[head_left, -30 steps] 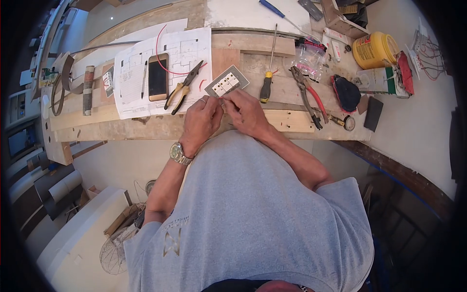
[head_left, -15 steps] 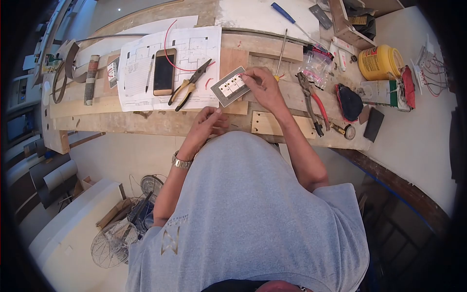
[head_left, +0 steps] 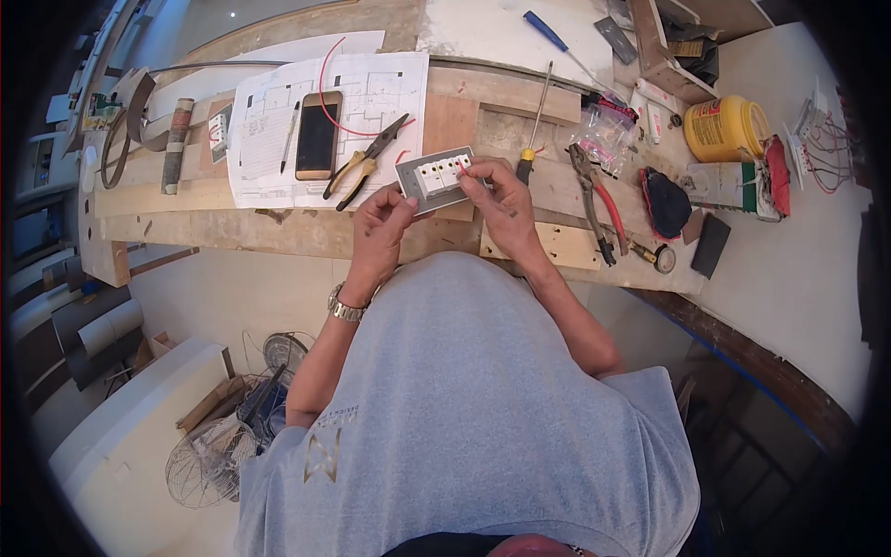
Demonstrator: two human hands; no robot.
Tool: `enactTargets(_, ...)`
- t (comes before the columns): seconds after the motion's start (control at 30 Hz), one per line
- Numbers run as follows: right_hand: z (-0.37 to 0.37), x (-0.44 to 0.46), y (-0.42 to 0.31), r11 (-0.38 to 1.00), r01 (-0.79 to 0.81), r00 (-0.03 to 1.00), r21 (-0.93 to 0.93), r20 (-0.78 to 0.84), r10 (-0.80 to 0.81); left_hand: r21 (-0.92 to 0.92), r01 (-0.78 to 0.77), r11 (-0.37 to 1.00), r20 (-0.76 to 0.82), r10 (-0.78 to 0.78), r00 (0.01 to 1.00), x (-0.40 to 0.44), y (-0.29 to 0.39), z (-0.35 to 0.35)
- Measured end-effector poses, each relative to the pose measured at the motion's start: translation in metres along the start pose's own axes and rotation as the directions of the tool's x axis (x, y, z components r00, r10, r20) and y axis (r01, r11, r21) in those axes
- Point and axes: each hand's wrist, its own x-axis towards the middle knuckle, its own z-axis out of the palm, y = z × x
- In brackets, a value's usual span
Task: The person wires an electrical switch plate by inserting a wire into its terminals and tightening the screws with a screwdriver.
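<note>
A grey switch plate [head_left: 408,174] with a row of white modules is held just above the bench's front edge, its terminal side facing up. My left hand [head_left: 380,230] grips its lower left corner between thumb and fingers. Over the right end of the plate, my right hand [head_left: 506,209] is closed in a pinch on a short red wire [head_left: 461,171] at the last module; its far end is hidden. Just left of the plate, long-nose pliers [head_left: 367,165] with cream handles lie partly open on the paper drawings [head_left: 264,102].
A phone [head_left: 318,137] and a pen lie on the drawings. Right of my hands are a yellow-handled screwdriver [head_left: 528,156], red-handled pliers [head_left: 608,204], a plastic bag [head_left: 603,135] and a yellow tub [head_left: 719,130]. A blue-handled screwdriver [head_left: 546,31] lies farther back.
My left hand has risen and taken hold of the plate's lower left corner. The plate has turned clockwise to lie more level and moved slightly nearer, with my right hand still at its right end.
</note>
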Motion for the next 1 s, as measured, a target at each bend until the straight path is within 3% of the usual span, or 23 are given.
enactTargets(0.13, 0.007, 0.001, -0.013, 0.994, 0.047, 0.999, 0.098, 0.0, -0.047, -0.244, -0.045, 0.969, 0.082, 0.067, 0.994, 0.009, 0.0, -0.012)
enactTargets(0.2, 0.013, 0.0, -0.019, 0.992, 0.048, 0.998, 0.12, 0.044, -0.054, -0.48, -0.06, 0.876, 0.017, 0.077, 0.997, 0.009, 0.016, 0.007)
enactTargets(0.33, 0.029, -0.001, -0.038, 0.963, 0.098, 0.992, 0.25, 0.056, -0.115, -0.487, -0.109, 0.866, -0.049, 0.097, 0.994, 0.012, 0.034, 0.029)
enactTargets(0.4, 0.032, -0.001, -0.046, 0.965, 0.037, 0.996, 0.261, 0.072, -0.058, -0.565, -0.097, 0.819, 0.063, 0.16, 0.985, 0.013, 0.037, 0.033)
enactTargets(0.53, 0.029, 0.003, -0.041, 0.953, -0.101, 0.991, 0.286, 0.111, 0.071, -0.577, -0.098, 0.811, 0.046, 0.152, 0.987, 0.026, 0.034, 0.032)
enactTargets(0.6, 0.026, 0.004, -0.039, 0.934, -0.227, 0.968, 0.277, 0.17, 0.185, -0.712, 0.081, 0.697, 0.109, -0.003, 0.994, 0.037, 0.033, 0.019)
enactTargets(0.63, 0.024, 0.003, -0.042, 0.934, -0.229, 0.967, 0.274, 0.174, 0.186, -0.714, 0.077, 0.695, 0.106, -0.001, 0.994, 0.042, 0.029, 0.013)
enactTargets(0.7, 0.018, 0.002, -0.051, 0.978, -0.209, 0.973, 0.012, 0.103, 0.207, -0.794, 0.195, 0.575, 0.12, -0.167, 0.979, 0.048, 0.027, 0.004)
enactTargets(0.73, 0.015, 0.003, -0.053, 0.978, -0.209, 0.973, 0.01, 0.106, 0.207, -0.796, 0.192, 0.574, 0.117, -0.166, 0.979, 0.046, 0.031, 0.0)
enactTargets(0.8, 0.009, 0.001, -0.058, 0.986, -0.169, 0.98, 0.012, 0.112, 0.166, -0.791, 0.361, 0.494, 0.311, -0.183, 0.933, 0.035, 0.039, -0.003)
enactTargets(0.9, 0.005, 0.004, -0.06, 0.977, -0.202, 0.967, 0.062, 0.17, 0.189, -0.707, 0.413, 0.573, 0.42, -0.129, 0.898, 0.026, 0.037, -0.006)
enactTargets(1.0, 0.007, 0.012, -0.067, 0.955, -0.293, 0.936, 0.046, 0.218, 0.276, -0.642, 0.389, 0.66, 0.375, -0.172, 0.911, 0.021, 0.037, 0.0)
